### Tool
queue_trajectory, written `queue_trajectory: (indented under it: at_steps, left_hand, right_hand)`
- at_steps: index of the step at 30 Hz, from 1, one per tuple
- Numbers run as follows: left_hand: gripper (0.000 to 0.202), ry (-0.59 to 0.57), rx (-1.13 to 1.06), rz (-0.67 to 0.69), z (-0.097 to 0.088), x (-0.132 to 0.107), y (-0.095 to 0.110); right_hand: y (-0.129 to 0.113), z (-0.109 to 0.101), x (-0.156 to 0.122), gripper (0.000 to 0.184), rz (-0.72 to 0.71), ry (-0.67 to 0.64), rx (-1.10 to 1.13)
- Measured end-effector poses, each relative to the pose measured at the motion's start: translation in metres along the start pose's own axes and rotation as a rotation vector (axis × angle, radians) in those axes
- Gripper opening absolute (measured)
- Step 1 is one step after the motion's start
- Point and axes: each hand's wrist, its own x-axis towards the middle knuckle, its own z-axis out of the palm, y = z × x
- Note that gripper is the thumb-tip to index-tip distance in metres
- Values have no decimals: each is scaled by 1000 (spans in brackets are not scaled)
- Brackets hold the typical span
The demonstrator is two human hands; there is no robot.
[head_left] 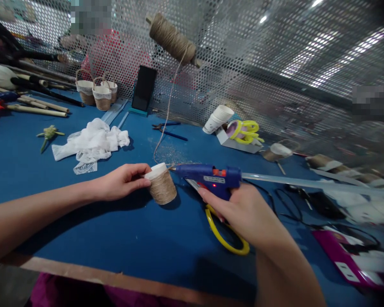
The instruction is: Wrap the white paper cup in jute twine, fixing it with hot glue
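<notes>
My left hand [129, 181] pinches the white rim of a small paper cup [162, 186] wrapped in brown twine, tilted above the blue table. A strand of twine [169, 106] runs from the cup up to a spool [173, 38] on the mesh panel. My right hand [240, 209] is closed around a blue glue gun [208, 175] with its red light lit and a long clear glue stick in its back. The gun's nozzle is at the cup's upper right edge. Yellow-handled scissors [226, 236] hang from the same hand, their blades pointing at the cup.
White lace [97, 143] lies left of centre. Behind it stand several finished-looking little baskets [101, 97] and a phone [144, 88] on a stand. Pliers [171, 130], stacked white cups [218, 118] and a box of yellow tape rolls [240, 143] line the back. A magenta power strip [342, 258] is at right.
</notes>
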Motion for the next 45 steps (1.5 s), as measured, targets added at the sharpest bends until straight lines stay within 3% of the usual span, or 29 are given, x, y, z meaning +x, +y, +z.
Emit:
queue_trajectory:
  at_steps: [20,34,40,45]
  left_hand:
    - [18,-6,15,-14,-1,0,-4]
    - [18,6,49,-15,-1,0,-3]
    - [18,5,42,-7,-1,0,-3]
    - [17,2,39,-15,-1,0,-2]
  right_hand:
    - [3,3,1,41,37,-28,10]
    - [-2,1,-3,27,52,-1,8]
    - [0,3,-2,35,59,1,13]
    - [1,3,0,28,58,-3,26]
